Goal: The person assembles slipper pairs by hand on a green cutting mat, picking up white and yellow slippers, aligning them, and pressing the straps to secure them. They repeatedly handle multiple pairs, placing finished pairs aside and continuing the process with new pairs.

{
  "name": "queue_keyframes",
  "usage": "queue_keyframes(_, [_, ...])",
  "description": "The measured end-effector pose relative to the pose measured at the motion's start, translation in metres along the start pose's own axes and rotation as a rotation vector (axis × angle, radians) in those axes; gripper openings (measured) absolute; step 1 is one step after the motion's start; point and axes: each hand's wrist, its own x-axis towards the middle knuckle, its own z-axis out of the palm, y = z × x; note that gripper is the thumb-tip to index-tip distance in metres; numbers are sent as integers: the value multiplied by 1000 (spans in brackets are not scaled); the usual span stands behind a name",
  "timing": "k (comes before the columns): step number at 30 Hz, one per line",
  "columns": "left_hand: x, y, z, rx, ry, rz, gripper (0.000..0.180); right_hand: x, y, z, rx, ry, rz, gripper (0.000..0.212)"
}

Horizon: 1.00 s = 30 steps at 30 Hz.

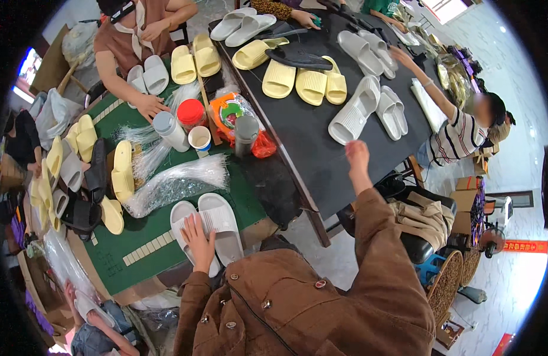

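My left hand (198, 240) lies with fingers spread on a pair of light grey slide slippers (222, 228), which rest side by side at the near edge of the green-topped table. Stretched out to the black table, my right hand (358, 155) is at the near end of another grey slipper (354, 113). Its fingers are blurred and partly hidden, so whether they grip the slipper is unclear. Beside that one lies a further pair of grey slippers (392, 113). Left of them are several pale yellow slippers (311, 86) and a black slipper (303, 59).
Bundles of clear plastic ties (179, 184) cross the green table (137, 237). Behind them stand a white bottle (171, 133), a red-lidded jar (191, 113), a paper cup (200, 138) and a grey tumbler (246, 133). Yellow and black slippers (96, 172) pile at left. Co-workers (464, 133) surround both tables.
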Motion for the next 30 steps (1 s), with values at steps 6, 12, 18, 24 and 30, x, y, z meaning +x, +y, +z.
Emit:
queue_keyframes(6, [-14,43,-8,143,-156,48,65,116,-35,-19,-924,165,-426,25])
queue_keyframes(12, [-36,37,-10,-96,10,-187,50,131,-28,5,-1417,95,-411,28])
queue_keyframes(18, [-69,16,12,-556,276,-620,32,123,-46,-3,-1508,-155,-391,36])
queue_keyframes(24, [-73,-10,55,-1061,285,-627,63,49,-14,-29,-909,-551,-143,36])
queue_keyframes(30, [-33,13,30,-1102,253,-625,68,-105,-7,2,-757,-673,49,30])
